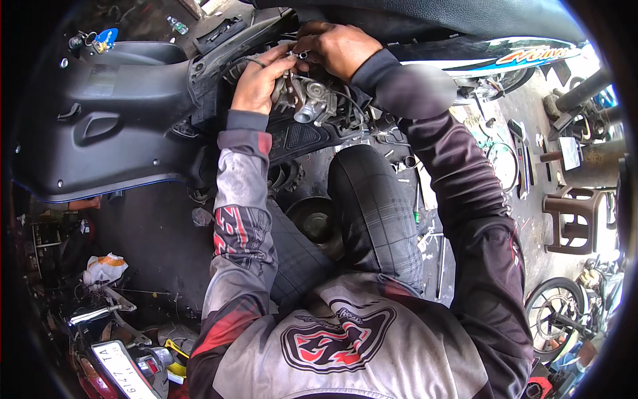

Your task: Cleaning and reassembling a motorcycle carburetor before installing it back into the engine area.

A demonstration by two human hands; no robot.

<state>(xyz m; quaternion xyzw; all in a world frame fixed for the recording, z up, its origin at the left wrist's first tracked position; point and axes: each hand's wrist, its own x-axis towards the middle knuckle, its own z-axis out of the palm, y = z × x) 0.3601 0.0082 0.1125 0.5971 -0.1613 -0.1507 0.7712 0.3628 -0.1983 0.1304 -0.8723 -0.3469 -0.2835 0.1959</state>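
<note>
Both hands meet above the opened engine bay of a scooter, at the top centre. My left hand [256, 86] has its thumb and fingers closed in a pinch beside a small shiny metal piece [304, 55]. From the other side, my right hand [342, 50] curls its fingers down around the same spot, and most of what it grips is hidden. Just below the fingertips sits a silver carburetor-like part [312, 103] with a round open mouth, among hoses and cables. Which hand bears the metal piece I cannot tell.
The scooter's black front panel [133, 113] spreads to the left, its seat [478, 16] along the top right. Loose tools [435, 256] lie on the floor right of my knee. Farther right stand a brown plastic stool [571, 219] and a motorcycle wheel [555, 312].
</note>
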